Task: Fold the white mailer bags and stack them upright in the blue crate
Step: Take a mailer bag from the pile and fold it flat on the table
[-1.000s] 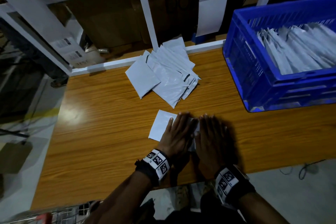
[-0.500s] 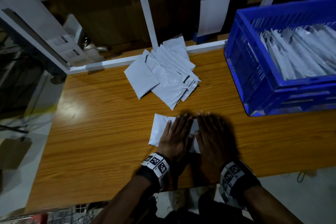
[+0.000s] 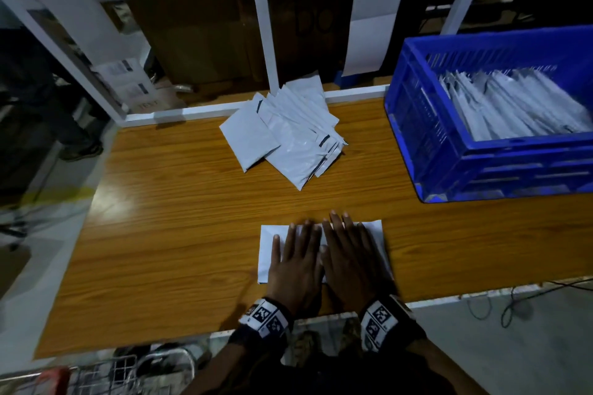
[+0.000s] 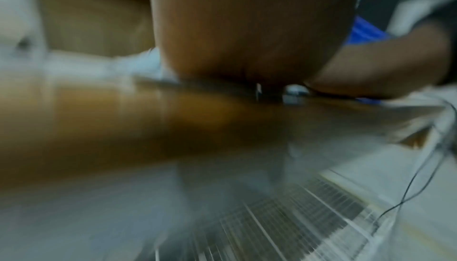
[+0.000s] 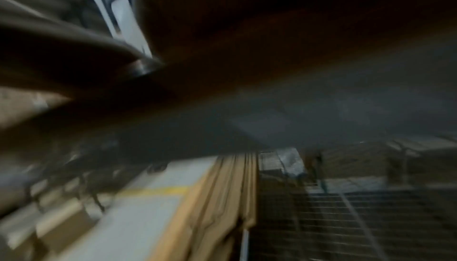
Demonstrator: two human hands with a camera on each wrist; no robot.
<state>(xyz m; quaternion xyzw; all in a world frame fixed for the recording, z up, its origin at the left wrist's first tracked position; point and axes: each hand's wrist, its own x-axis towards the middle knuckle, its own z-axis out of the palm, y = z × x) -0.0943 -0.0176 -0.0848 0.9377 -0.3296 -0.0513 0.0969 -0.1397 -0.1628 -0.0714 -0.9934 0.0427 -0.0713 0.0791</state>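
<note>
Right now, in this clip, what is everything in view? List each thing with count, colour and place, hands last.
mailer bag under the hands: one, white, flat near the table's front edge.
loose mailer bags: a fanned pile, count unclear, white, at the table's back middle.
blue crate: one, blue, on the table's right.
bags in the crate: many, white, standing on edge and leaning.
table: one, wood-brown.
frame: white posts behind the table.
wristbands: two, black with printed markers, one per wrist.
left hand: fingers straight, pressing the bag.
right hand: fingers straight, pressing the same bag beside it.
</note>
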